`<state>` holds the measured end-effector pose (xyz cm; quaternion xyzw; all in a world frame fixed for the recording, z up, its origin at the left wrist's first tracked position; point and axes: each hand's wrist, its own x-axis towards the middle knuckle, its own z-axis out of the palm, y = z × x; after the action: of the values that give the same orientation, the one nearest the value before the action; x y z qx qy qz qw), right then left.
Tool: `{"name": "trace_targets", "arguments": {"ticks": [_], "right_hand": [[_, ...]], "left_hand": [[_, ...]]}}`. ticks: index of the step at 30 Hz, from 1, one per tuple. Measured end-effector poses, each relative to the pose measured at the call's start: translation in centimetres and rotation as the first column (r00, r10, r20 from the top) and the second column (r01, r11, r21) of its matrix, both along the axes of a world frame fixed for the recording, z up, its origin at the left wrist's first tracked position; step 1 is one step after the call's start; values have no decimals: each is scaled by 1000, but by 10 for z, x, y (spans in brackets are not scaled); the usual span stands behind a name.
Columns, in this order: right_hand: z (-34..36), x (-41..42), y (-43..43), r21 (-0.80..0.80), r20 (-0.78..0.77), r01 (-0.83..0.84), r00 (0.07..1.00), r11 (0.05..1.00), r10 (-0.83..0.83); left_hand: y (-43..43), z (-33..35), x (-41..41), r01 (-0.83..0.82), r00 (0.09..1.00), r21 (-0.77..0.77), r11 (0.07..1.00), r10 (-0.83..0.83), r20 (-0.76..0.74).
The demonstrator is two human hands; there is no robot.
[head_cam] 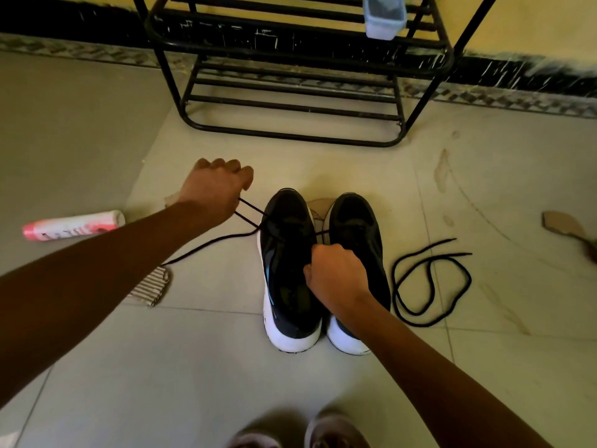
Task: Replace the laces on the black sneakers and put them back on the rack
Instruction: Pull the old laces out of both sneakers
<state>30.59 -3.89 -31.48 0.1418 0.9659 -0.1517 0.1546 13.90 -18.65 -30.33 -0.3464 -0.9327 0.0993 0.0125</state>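
Fingers [226, 164] of the left hand [213, 189] are curled tight round a black lace [248, 210], drawing it taut and out to the side, just short of the rack's front left corner. The right hand [336, 273] is closed in a fist as well; a short run of the same lace leads into it, so it seems to hold the other end, though the grip itself is hidden.

A black metal shoe rack [290, 137] stands against the wall. A small plastic tub [384, 17] sits on an upper tier towards the rack's right end.

Straight in front of the rack, toes pointing at it, two black sneakers with white soles stand side by side. The left sneaker [287, 286] carries the taut lace through its eyelets; the right sneaker [358, 221] stands close beside it.

Off to the right of the rack's front, a second loose lace [429, 286] lies in loops on the tiles. Off to its left lie a pink and white can [74, 225] on its side and a scrap of corrugated cardboard [151, 287].

Likely trouble: nothing visibly pins the left sneaker down, so a hard sideways tug could drag or tip it. Uneven pulling could leave one end too short or slip it out of an eyelet. The tail trailing on the floor under the left forearm could snag. The loose lace could be confused with this one, or trodden on when the pair is carried to the rack.
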Motion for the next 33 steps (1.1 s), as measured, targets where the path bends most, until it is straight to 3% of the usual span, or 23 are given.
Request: {"name": "trace_targets", "arguments": {"ticks": [1, 2, 3, 4, 5, 6, 7, 8, 9, 10, 11, 13, 15, 19, 21, 23, 25, 27, 29, 31, 33], "right_hand": [[0, 0, 0, 0, 3, -1, 1000, 1000, 1], [1, 0, 0, -1, 6, -1, 1000, 1000, 1], [1, 0, 0, -2, 7, -2, 1000, 1000, 2], [1, 0, -1, -3, 7, -2, 1000, 1000, 2], [2, 1, -1, -3, 7, -1, 1000, 1000, 1], [2, 1, -2, -2, 7, 2, 1000, 1000, -2], [2, 1, -2, 1, 10, 5, 1000, 1000, -5], [2, 1, -2, 4, 16, 8, 1000, 1000, -8], [2, 1, -1, 7, 22, 10, 1000, 1000, -10], [3, 1, -1, 10, 26, 11, 1000, 1000, -11], [3, 1, 0, 12, 27, 13, 1000, 1000, -13], [2, 1, 0, 11, 28, 21, 999, 1000, -21], [2, 0, -1, 1, 29, 28, 999, 1000, -28], [2, -1, -2, 6, 26, 31, 999, 999, -31], [2, 0, -1, 13, 24, 29, 999, 999, -30], [2, 1, 1, 15, 23, 35, 999, 999, -36], [2, 2, 3, 1, 12, 39, 999, 999, -40], [3, 1, 6, -47, 29, 52, 998, 998, -51], [7, -6, 12, -137, 88, 69, 994, 988, -57], [10, -12, 19, -218, 111, 101, 991, 971, -78], [6, -18, 26, -258, 16, 102, 995, 961, -101]], "left_hand": [[0, -3, 1, -64, 995, 113, 992, 55, 79], [2, -5, 3, -246, 946, 332, 911, 151, 288], [9, -5, 6, -532, 785, 509, 676, 170, 595], [15, -1, 9, -780, 550, 494, 383, 44, 834], [20, 3, 14, -918, 340, 356, 174, -117, 933], [25, 3, 17, -963, 230, 253, 97, -200, 952], [29, 4, 20, -969, 195, 219, 116, -191, 962], [32, 6, 21, -934, 265, 280, 223, -94, 960], [30, 6, 19, -817, 455, 389, 427, 63, 888], [25, 6, 16, -610, 699, 439, 660, 188, 690], [19, 8, 10, -404, 872, 414, 816, 207, 444], [7, 13, -1, -191, 980, 294, 937, 164, 116], [-3, 16, -8, -127, 991, 160, 979, 133, -29], [-6, 19, -10, -15, 990, 3, 1000, 15, -141], [-9, 25, -16, -14, 981, 19, 1000, 17, -191], [-14, 36, -30, -118, 970, 141, 983, 144, -197], [-24, 44, -43, -291, 951, 193, 937, 306, -54], [-30, 43, -47, -349, 918, 59, 935, 329, 219], [-27, 33, -33, -225, 849, -57, 973, 224, 478], [-15, 23, -8, -90, 779, -81, 993, 121, 616], [3, 17, 18, -53, 710, -61, 997, 81, 699]]}}
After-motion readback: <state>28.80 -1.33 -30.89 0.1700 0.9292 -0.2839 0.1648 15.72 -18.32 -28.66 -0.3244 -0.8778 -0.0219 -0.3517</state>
